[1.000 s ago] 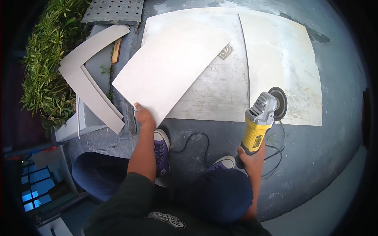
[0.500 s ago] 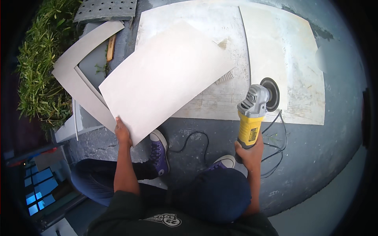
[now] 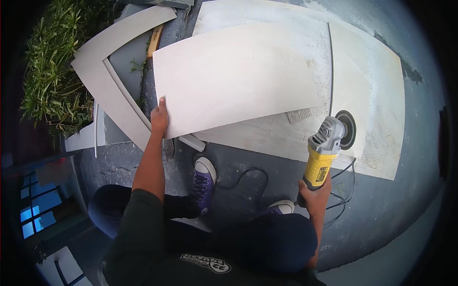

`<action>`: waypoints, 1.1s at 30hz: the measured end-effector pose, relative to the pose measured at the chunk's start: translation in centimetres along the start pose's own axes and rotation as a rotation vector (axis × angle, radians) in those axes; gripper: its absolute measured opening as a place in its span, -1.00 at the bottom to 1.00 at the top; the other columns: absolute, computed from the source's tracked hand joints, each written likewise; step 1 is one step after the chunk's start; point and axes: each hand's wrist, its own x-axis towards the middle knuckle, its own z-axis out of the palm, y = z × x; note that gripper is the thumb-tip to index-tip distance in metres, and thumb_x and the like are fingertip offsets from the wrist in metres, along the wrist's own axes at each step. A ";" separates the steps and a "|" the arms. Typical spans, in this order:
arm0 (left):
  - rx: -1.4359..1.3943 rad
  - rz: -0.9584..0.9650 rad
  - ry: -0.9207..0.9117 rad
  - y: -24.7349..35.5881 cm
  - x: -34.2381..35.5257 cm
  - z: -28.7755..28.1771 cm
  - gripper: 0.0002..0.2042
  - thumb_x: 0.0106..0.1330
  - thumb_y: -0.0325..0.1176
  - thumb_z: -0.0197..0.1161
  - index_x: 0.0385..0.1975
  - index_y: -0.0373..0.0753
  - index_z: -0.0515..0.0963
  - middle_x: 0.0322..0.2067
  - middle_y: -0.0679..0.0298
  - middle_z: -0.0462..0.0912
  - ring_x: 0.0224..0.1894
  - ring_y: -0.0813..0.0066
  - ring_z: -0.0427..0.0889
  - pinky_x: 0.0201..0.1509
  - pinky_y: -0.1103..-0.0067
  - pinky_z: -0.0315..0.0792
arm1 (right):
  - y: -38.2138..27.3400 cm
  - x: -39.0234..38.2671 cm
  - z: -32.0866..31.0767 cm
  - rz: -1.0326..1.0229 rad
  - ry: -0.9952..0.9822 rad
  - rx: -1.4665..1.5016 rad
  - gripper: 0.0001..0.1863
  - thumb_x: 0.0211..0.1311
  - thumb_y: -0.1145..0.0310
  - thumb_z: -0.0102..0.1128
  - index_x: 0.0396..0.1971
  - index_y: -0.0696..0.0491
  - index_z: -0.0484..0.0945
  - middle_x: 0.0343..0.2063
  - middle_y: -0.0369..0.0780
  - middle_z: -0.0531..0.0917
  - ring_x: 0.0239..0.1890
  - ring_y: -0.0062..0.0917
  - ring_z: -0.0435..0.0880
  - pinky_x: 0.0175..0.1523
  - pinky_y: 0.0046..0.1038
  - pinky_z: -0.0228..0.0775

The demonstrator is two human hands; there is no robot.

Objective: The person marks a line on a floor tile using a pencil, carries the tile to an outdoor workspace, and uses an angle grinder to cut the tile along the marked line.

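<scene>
My left hand (image 3: 161,119) is closed on the near left corner of a thin off-white panel (image 3: 229,78), thumb on top. The panel slopes over a larger pale, scuffed board (image 3: 267,131), hiding much of it; I cannot tell whether its far part touches. Wrapped round the rear of a yellow and grey angle grinder (image 3: 322,162) is my right hand (image 3: 316,193). The grinder's dark disc (image 3: 346,129) faces right, above another pale panel (image 3: 374,95). Whether the disc spins cannot be made out.
Left of the panel lies an L-shaped offcut (image 3: 102,83), beside green plants (image 3: 52,76). A black cable (image 3: 353,178) loops on the grey floor near the grinder. A pale block (image 3: 192,143) sits near my purple shoe (image 3: 202,183). A ridged piece (image 3: 298,116) shows beyond the panel's near edge.
My left hand has moved away from me with the panel, which has swung clockwise and now lies more sideways across the board. The grinder stays in my right hand; the whole view has shifted.
</scene>
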 end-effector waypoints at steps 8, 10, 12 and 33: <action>0.212 0.108 -0.132 2.0 5.6 2.5 -0.23 0.51 0.29 -0.18 0.12 -0.43 0.59 0.10 -0.31 0.58 0.26 -0.26 0.49 0.35 0.19 0.33 | -1.1 -0.8 1.4 -0.014 0.008 -0.048 -0.36 -0.12 0.43 0.45 0.05 0.17 0.44 -0.30 -0.21 0.62 -0.31 -0.51 0.63 -0.10 -0.44 0.50; 0.261 0.071 -0.129 1.6 7.7 2.7 -0.23 0.52 0.28 -0.22 0.15 -0.42 0.57 0.15 -0.31 0.55 0.30 -0.26 0.46 0.39 0.19 0.30 | -1.5 -0.8 2.0 -0.052 0.003 -0.062 -0.38 -0.08 0.43 0.43 0.06 0.17 0.43 -0.33 -0.20 0.63 -0.37 -0.51 0.65 -0.16 -0.45 0.52; 0.296 -0.011 -0.218 1.7 8.5 3.0 -0.24 0.52 0.25 -0.25 0.19 -0.40 0.55 0.21 -0.27 0.51 0.36 -0.24 0.39 0.45 0.19 0.24 | -2.2 -1.2 2.4 -0.075 0.044 -0.097 -0.40 -0.07 0.44 0.42 0.04 0.16 0.43 -0.35 -0.21 0.62 -0.38 -0.51 0.65 -0.17 -0.46 0.52; 0.066 0.047 -0.365 4.6 13.3 8.1 -0.30 0.43 0.09 0.08 0.17 -0.59 0.49 0.19 -0.27 0.54 0.32 -0.12 0.49 0.38 0.24 0.31 | -4.6 -2.3 3.5 0.049 0.067 -0.171 -0.36 -0.16 0.44 0.46 0.04 0.15 0.45 -0.28 -0.23 0.60 -0.26 -0.53 0.58 -0.04 -0.45 0.45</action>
